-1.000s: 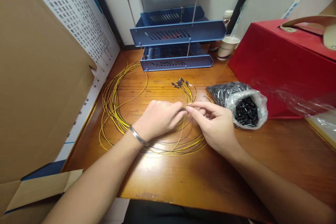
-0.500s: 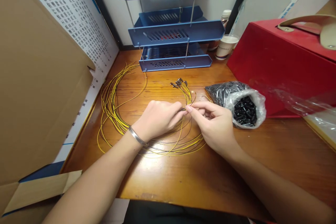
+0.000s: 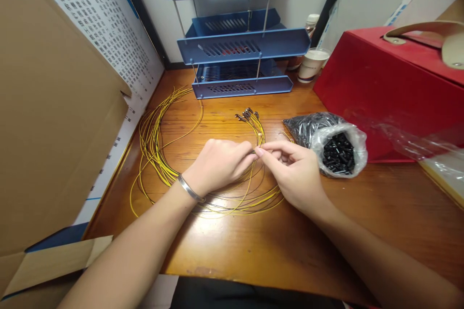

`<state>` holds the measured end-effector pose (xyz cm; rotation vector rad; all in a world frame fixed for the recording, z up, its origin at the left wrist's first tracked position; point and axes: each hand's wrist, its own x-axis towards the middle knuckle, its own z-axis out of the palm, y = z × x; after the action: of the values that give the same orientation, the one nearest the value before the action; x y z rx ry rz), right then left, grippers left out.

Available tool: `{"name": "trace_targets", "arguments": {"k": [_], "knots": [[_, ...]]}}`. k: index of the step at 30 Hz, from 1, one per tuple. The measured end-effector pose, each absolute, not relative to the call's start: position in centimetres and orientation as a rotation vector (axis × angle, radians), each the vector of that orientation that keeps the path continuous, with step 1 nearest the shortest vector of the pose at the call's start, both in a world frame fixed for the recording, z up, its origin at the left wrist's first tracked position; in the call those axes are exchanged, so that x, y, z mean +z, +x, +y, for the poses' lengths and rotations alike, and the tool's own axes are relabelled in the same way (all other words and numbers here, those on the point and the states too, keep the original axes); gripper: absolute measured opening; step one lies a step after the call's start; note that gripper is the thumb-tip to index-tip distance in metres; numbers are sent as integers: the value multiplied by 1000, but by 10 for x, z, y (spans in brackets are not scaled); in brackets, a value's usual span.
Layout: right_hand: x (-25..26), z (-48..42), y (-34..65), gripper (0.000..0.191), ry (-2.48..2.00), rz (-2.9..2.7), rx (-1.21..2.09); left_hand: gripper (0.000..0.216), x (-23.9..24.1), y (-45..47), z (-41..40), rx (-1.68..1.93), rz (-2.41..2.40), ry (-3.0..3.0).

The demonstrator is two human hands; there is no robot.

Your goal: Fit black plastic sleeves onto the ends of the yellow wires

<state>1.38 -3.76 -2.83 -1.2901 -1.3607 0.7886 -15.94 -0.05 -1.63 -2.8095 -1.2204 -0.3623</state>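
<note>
The fingertips of both hands meet at the centre of the frame, just above the middle of the wooden desk (image 3: 275, 251). The left hand (image 3: 217, 164) has its fingers curled in, thumb and forefinger pinched on something small and dark at the end of a yellow wire (image 3: 250, 181); what exactly it is I cannot make out. The right hand (image 3: 295, 174) comes in from the lower right, thumb and forefinger pressed together on the same spot, its other fingers loosely bent. The two pinches touch each other.

A silver bangle (image 3: 190, 188) sits on the left wrist. Under and around both hands lie loops of yellow wires (image 3: 152, 149), sweeping out to the left of centre and curving back beneath the palms. Just above the fingertips a bunch of wire ends with small metal terminals (image 3: 248, 114) fans out on the desk.

Right of the hands, close by, a clear plastic bag (image 3: 326, 142) lies open, full of small black parts. Behind it, in the upper right, stands a red box (image 3: 391, 87) with a tan handle. A paper cup (image 3: 311, 64) stands beside the blue tiered tray rack (image 3: 242, 43) at top centre. A brown cardboard box (image 3: 54, 120) fills the left side.
</note>
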Motion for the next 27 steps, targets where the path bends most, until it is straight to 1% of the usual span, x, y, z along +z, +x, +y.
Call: {"name": "trace_targets", "arguments": {"k": [3, 9, 15, 22, 27], "knots": [[-30, -38, 14, 13, -1289, -1389, 829, 34, -17, -160, 0, -363, -1208, -2803], [-28, -39, 14, 12, -1266, -1350, 781, 36, -17, -159, -1, -339, -1234, -2796], [-30, -39, 13, 14, -1289, -1412, 821, 33, -18, -160, 0, -354, -1208, -2812], [-29, -39, 13, 11, -1288, -1359, 764, 34, -16, -159, -1, -357, -1224, -2791], [-31, -38, 13, 12, -1302, -1395, 817, 34, -18, -159, 0, -351, -1216, -2790]]}}
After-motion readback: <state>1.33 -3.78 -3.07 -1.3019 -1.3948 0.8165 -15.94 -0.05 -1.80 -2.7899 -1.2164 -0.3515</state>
